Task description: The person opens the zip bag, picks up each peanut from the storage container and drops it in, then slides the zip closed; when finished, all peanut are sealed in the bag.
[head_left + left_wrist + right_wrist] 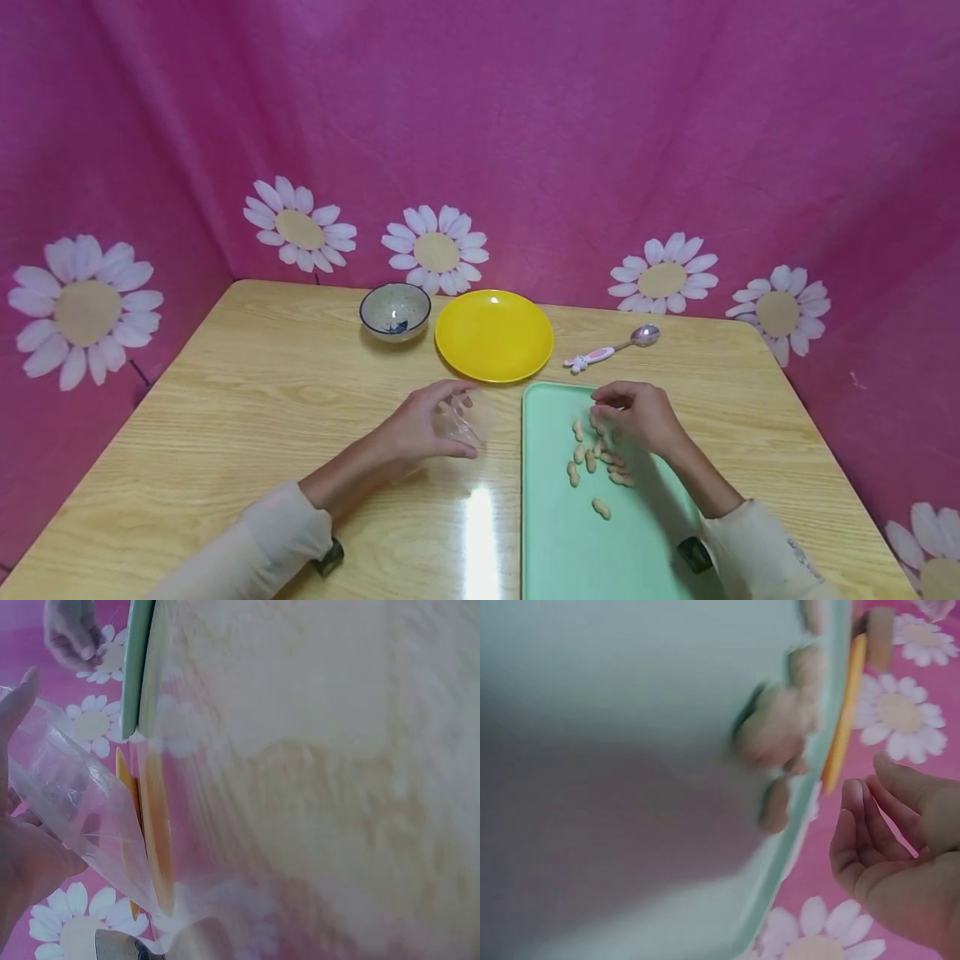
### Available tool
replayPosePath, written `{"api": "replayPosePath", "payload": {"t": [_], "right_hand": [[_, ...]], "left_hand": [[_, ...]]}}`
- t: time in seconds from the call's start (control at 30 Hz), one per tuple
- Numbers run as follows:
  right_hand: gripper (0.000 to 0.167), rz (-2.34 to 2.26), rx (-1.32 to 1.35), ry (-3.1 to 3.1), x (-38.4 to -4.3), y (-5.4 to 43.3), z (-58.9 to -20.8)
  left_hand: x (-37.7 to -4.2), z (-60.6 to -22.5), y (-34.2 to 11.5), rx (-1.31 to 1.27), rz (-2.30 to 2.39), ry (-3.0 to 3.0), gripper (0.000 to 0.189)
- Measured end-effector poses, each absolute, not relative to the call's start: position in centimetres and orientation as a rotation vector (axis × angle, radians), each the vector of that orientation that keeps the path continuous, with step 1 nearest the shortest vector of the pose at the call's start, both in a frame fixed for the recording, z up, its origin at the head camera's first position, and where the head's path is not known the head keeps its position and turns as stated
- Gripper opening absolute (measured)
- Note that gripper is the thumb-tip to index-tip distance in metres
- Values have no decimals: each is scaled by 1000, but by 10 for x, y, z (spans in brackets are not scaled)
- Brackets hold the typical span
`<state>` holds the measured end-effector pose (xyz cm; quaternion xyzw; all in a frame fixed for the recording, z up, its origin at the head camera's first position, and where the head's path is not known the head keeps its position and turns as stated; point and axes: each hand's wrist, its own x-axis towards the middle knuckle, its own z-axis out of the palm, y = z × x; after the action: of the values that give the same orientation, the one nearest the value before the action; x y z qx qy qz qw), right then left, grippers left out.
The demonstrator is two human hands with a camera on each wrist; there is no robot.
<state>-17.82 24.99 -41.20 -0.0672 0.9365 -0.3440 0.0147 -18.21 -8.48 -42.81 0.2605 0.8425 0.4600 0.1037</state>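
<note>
My left hand (420, 425) grips a clear plastic bag (459, 421) above the wooden table, left of the green tray. In the left wrist view the see-through bag (82, 795) spreads out from between thumb and fingers. My right hand (645, 417) hovers over the upper part of the green tray (570, 550), fingers loosely bent. Nothing shows between its fingertips in the right wrist view. Several peanuts in their shells (590, 461) lie scattered on the tray beneath and beside that hand, partly hidden by it. One peanut (602, 508) sits apart, nearer the front.
Behind the hands a yellow plate (495, 337) lies on the table (247, 400). To its left stands a small bowl (395, 312) with a dark rim. A spoon (611, 350) with a rabbit handle rests beyond the tray. Pink flowered cloth (525, 150) hangs around the table.
</note>
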Motion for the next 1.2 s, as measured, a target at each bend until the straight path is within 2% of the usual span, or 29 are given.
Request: {"api": "replayPosePath", "payload": {"t": [0.17,0.4,0.63,0.87,1.2], "right_hand": [[18,-937,-121,2905,-185,258,-423],[11,-827,-225,2937,-188,257,-432],[15,-855,-242,2913,-188,256,-427],[17,-1072,-273,2928,-190,238,-409],[22,-1536,-353,2659,-179,184,-384]], "left_hand": [[-183,-427,-88,701,1383,2469,80],[-185,-430,-86,790,1381,2474,81],[-186,-432,-84,850,1376,2486,81],[-187,-429,-84,837,1368,2481,81],[-188,-430,-83,851,1356,2491,83]]}}
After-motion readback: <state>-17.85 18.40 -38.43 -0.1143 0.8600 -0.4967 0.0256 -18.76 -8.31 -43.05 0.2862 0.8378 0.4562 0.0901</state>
